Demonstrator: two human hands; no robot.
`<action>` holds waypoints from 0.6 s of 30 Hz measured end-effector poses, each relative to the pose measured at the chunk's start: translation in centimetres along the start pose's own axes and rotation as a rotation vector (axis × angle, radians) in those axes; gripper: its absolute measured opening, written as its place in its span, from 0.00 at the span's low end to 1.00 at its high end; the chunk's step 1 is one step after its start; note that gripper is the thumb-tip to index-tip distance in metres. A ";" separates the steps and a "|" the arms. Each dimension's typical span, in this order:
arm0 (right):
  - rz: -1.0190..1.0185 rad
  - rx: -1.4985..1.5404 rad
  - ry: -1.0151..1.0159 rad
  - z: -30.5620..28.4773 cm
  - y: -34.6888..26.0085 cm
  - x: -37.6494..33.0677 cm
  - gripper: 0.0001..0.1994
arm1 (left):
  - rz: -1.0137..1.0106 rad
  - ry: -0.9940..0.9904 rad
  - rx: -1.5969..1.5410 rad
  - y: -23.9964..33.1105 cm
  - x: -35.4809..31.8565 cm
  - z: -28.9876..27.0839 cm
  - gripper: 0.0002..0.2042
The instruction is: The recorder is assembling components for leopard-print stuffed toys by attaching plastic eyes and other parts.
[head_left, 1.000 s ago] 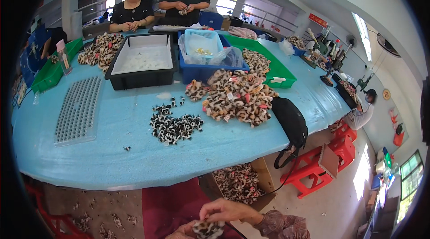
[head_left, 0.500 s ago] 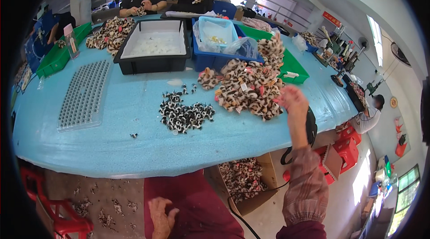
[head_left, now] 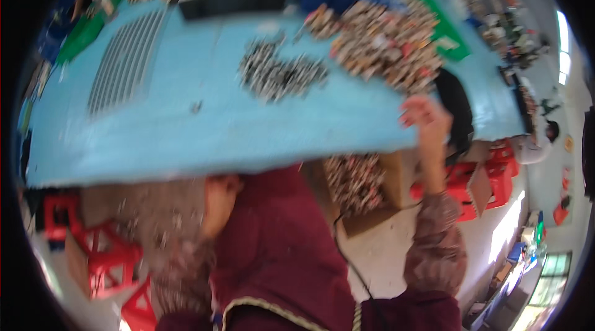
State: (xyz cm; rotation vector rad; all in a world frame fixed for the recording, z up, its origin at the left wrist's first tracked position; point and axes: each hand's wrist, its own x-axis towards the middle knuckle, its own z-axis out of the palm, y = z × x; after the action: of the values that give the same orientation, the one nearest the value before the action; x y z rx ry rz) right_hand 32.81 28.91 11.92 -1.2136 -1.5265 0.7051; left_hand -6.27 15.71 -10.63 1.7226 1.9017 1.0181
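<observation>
From the head view, the right hand (head_left: 424,121) is up at the near edge of the bench (head_left: 204,139), fingers loosely spread and holding nothing I can make out, just below the big heap of brownish and red small parts (head_left: 387,46). I judge this as a reach for another handful; the move calls for getting over the edge and closing on the heap. The left hand (head_left: 217,204) hangs low by the lap, blurred; whether it holds anything I cannot tell. A smaller black-and-white pile (head_left: 279,74) lies mid-bench, a ridged grey tray (head_left: 124,64) to the left. A dark bag (head_left: 455,111) hangs beside the wrist; a cardboard box of parts (head_left: 353,182) sits below.
</observation>
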 end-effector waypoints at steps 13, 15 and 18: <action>0.042 0.028 0.132 -3.9 1.3 1.7 0.08 | 0.125 -0.105 0.226 7.5 2.5 -2.3 0.26; 0.026 -0.038 0.170 -4.2 1.8 2.6 0.06 | 0.230 -0.218 0.206 9.1 1.4 -0.7 0.31; -0.017 -0.002 0.233 -3.7 5.9 5.6 0.05 | 0.227 -0.446 0.141 9.9 -0.1 1.7 0.42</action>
State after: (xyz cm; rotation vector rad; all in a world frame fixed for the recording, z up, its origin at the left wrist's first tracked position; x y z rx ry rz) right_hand 38.41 35.55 9.79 -1.2375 -1.3431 0.5306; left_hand 1.82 15.94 -4.64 2.0736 1.5486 0.5141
